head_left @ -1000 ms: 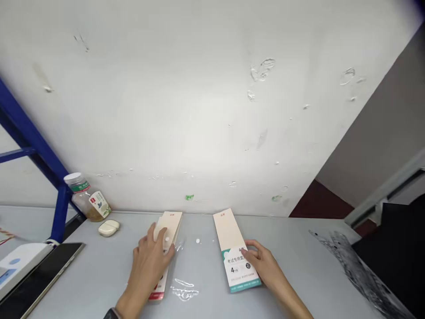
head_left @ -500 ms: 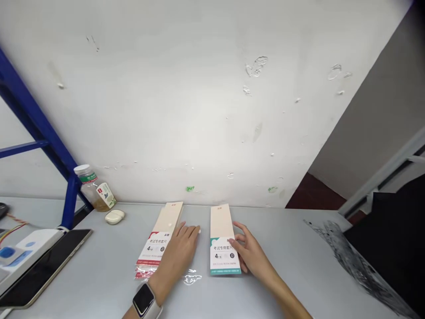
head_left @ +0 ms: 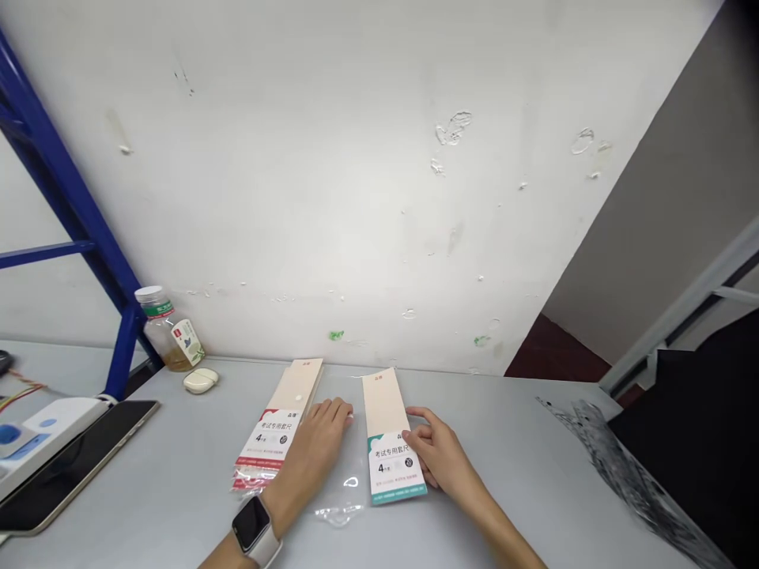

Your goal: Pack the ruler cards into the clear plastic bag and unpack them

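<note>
Right grip (head_left: pixel 443 452): pinches the right edge of the green card (head_left: pixel 391 476); a one-sided hold could let it swivel.
Green card: just left of the right grip, its far end unsupported by fingers, so it could skew.
Left grip (head_left: pixel 317 444): fingers curled; cannot tell whether they grasp film.
Clear sleeve (head_left: pixel 349 482): between both grips; thin film could crumple if a card corner catches.
Red cards (head_left: pixel 269 436): left of the left grip; a wrist brush could scatter them.

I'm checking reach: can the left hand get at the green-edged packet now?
Probably yes: only clear plastic appears between the left hand and the green-edged packet; the right hand holds its opposite edge.
</note>
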Action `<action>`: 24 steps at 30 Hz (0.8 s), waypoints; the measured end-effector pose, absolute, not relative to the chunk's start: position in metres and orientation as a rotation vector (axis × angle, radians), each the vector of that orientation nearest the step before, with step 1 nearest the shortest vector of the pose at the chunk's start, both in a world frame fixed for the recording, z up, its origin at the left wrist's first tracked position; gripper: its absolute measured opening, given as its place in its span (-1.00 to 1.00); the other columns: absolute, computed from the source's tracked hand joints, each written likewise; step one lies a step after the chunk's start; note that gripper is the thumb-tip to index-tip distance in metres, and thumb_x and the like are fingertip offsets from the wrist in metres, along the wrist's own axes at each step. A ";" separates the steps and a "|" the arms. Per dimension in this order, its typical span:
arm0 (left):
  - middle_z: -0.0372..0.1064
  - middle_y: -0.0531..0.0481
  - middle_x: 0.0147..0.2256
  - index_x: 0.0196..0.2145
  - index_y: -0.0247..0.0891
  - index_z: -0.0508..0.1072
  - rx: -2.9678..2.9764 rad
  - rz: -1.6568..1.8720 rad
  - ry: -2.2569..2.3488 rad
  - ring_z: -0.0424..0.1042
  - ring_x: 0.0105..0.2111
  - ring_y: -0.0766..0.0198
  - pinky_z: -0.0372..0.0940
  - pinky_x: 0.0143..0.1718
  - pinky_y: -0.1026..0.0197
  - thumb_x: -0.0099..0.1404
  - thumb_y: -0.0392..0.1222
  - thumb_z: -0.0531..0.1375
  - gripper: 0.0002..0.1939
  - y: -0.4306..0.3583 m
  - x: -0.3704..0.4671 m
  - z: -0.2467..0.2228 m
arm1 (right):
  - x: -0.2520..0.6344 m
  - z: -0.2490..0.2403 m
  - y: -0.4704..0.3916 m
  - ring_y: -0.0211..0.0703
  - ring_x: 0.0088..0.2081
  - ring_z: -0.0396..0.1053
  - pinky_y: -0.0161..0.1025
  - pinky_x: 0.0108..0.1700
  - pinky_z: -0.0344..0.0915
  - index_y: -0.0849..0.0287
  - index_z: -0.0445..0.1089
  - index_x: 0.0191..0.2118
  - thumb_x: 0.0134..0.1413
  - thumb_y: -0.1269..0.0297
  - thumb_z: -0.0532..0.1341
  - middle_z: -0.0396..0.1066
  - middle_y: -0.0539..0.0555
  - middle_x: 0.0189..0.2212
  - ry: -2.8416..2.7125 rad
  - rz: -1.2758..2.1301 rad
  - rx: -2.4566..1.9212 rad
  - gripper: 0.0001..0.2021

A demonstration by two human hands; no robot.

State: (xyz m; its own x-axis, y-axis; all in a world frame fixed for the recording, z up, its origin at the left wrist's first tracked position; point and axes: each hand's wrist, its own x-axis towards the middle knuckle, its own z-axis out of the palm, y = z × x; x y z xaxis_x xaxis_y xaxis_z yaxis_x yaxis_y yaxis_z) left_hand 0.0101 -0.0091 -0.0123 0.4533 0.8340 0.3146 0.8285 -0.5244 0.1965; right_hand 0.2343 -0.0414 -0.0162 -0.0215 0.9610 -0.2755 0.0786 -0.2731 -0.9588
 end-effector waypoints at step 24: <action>0.39 -0.07 -0.22 -0.22 -0.25 0.37 2.789 0.398 1.468 0.36 -0.22 0.07 0.26 -0.22 0.04 0.44 -0.36 -0.05 -0.79 -0.012 0.020 -0.022 | 0.219 -0.024 -0.044 -0.29 -0.68 0.31 -0.29 -0.56 0.29 0.19 0.27 -0.02 0.00 0.06 0.30 0.36 -0.13 -0.62 -1.258 1.517 -1.249 -0.53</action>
State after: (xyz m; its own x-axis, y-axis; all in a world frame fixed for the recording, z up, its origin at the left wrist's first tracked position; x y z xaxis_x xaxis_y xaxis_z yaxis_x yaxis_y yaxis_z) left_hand 0.0197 -0.0116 -0.0222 0.5416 0.8067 0.2363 0.8156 -0.5724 0.0848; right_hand 0.2188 -0.0445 -0.0237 -0.2061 0.9583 -0.1981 0.0177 -0.1988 -0.9799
